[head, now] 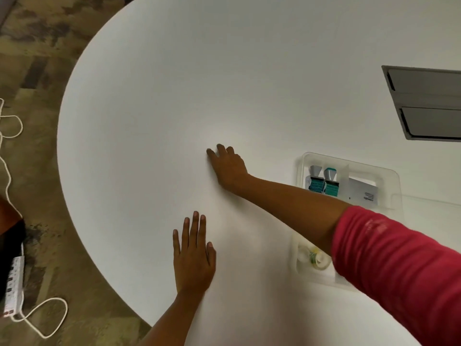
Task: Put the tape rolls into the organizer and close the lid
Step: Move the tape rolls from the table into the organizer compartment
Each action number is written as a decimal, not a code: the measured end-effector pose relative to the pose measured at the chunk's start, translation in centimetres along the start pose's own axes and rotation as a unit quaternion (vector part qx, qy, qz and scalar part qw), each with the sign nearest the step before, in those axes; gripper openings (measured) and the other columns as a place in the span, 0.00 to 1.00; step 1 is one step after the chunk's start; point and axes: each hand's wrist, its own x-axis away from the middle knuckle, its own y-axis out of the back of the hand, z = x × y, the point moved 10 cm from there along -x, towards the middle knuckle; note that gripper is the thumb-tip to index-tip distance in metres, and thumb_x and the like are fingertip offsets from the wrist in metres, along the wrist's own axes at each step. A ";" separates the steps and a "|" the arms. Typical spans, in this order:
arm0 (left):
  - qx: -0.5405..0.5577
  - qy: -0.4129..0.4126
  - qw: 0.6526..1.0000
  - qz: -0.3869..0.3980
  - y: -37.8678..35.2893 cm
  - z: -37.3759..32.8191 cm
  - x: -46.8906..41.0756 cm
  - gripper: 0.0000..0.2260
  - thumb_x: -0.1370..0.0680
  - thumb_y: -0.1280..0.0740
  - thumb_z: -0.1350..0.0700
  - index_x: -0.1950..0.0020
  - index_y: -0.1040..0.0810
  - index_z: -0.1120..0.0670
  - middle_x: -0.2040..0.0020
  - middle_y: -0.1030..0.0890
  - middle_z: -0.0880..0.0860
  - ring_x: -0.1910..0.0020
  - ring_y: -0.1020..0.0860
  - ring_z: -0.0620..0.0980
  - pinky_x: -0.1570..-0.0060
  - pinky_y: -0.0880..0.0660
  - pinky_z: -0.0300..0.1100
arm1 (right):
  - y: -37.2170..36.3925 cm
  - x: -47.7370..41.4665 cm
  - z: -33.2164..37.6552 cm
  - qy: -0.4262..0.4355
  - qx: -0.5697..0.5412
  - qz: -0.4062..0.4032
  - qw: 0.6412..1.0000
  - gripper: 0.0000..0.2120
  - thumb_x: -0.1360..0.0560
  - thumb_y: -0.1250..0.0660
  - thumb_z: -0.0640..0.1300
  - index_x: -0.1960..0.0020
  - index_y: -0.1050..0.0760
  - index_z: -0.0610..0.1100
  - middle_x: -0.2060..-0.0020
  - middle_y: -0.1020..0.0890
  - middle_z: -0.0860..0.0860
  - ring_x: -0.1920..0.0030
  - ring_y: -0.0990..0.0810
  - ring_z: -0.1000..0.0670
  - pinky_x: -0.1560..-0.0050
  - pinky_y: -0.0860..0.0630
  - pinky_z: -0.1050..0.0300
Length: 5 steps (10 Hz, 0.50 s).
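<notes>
A clear plastic organizer (pixel 389 174) lies on the white table at the right, with two teal-labelled items (pixel 323 182) and a white box (pixel 364 192) inside. Below it, partly hidden by my right arm, a clear compartment (pixel 295 258) holds pale tape rolls (pixel 316 257). My right hand (pixel 228 166) rests on the bare tabletop left of the organizer, palm down, fingers slightly curled, holding nothing. My left hand (pixel 194 253) lies flat on the table nearer to me, fingers spread. The organizer's lid is hard to make out.
The round white table (pixel 149 121) ends at a curved edge on the left. A grey recessed panel (pixel 429 103) sits in the tabletop at the far right. On the carpet at left lie a white power strip (pixel 13 285) and a cable (pixel 50 318).
</notes>
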 end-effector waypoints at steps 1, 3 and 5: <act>0.000 0.001 1.000 0.003 -0.1 0.1 0.0 0.28 0.22 0.50 0.52 0.23 0.53 0.52 0.21 0.49 0.52 0.23 0.52 0.51 0.25 0.50 0.56 | -0.9 -0.8 0.7 -0.008 0.006 -0.018 1.000 0.24 0.26 0.37 0.32 0.31 0.37 0.40 0.37 0.30 0.40 0.41 0.28 0.41 0.51 0.26 0.53; -0.003 0.002 1.000 0.006 -0.2 0.1 0.0 0.28 0.22 0.50 0.52 0.23 0.53 0.52 0.21 0.49 0.52 0.23 0.52 0.52 0.25 0.50 0.56 | -0.3 0.0 0.9 -0.007 -0.025 -0.044 0.999 0.21 0.27 0.36 0.31 0.35 0.33 0.40 0.38 0.29 0.41 0.42 0.29 0.42 0.57 0.27 0.55; 0.001 0.001 1.000 0.005 -0.3 0.2 -0.1 0.28 0.22 0.50 0.52 0.23 0.52 0.52 0.21 0.49 0.52 0.23 0.52 0.52 0.25 0.49 0.57 | 3.6 6.3 0.6 0.015 -0.156 -0.096 0.983 0.21 0.25 0.36 0.38 0.32 0.32 0.44 0.37 0.29 0.44 0.40 0.29 0.45 0.55 0.24 0.56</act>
